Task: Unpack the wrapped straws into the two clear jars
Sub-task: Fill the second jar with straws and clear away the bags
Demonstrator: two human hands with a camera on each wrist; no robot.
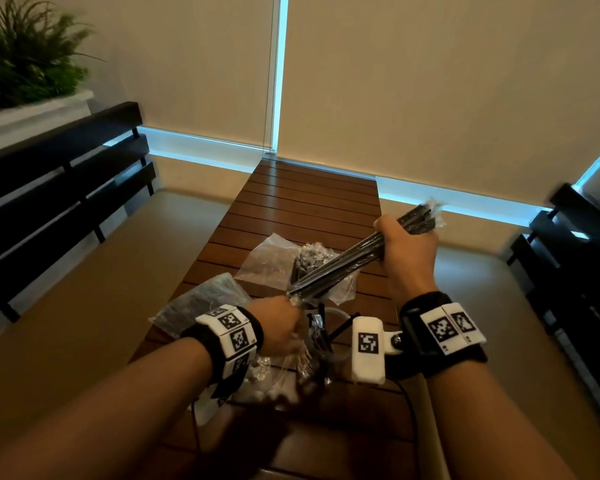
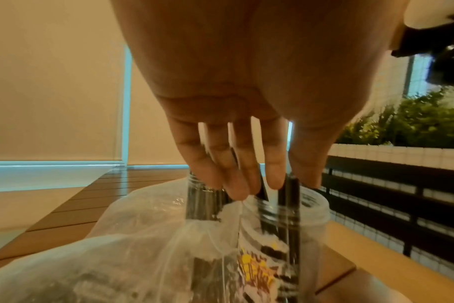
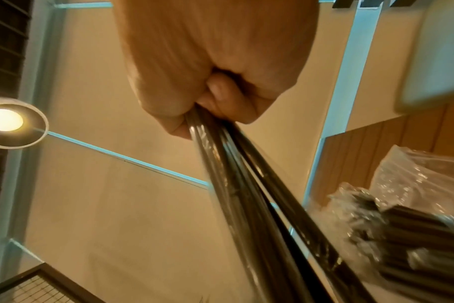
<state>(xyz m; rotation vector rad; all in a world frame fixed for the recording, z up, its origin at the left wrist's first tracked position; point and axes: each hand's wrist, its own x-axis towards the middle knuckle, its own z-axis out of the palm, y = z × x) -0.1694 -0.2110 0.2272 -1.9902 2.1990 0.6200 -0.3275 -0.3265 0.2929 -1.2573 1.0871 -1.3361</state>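
My right hand (image 1: 406, 244) (image 3: 220, 98) grips a bundle of black wrapped straws (image 1: 343, 265) (image 3: 246, 194), held slanting above the table. The bundle's lower end reaches my left hand (image 1: 284, 327). In the left wrist view the left hand's fingers (image 2: 236, 174) hang straight down over the mouths of two clear jars, one (image 2: 311, 211) with a yellow label and one (image 2: 200, 196) behind it. Both jars hold black straws, and the fingertips touch the straw tops and a strip of clear wrap. More wrapped straws (image 1: 312, 258) (image 3: 415, 235) lie in a heap on the table.
Crumpled clear plastic bags (image 1: 274, 254) (image 2: 143, 235) lie on the slatted wooden table (image 1: 309, 202) around the jars. Black slatted benches stand at the left (image 1: 59, 188) and right (image 1: 575, 258). A planter with green plants (image 1: 28, 64) sits at the far left.
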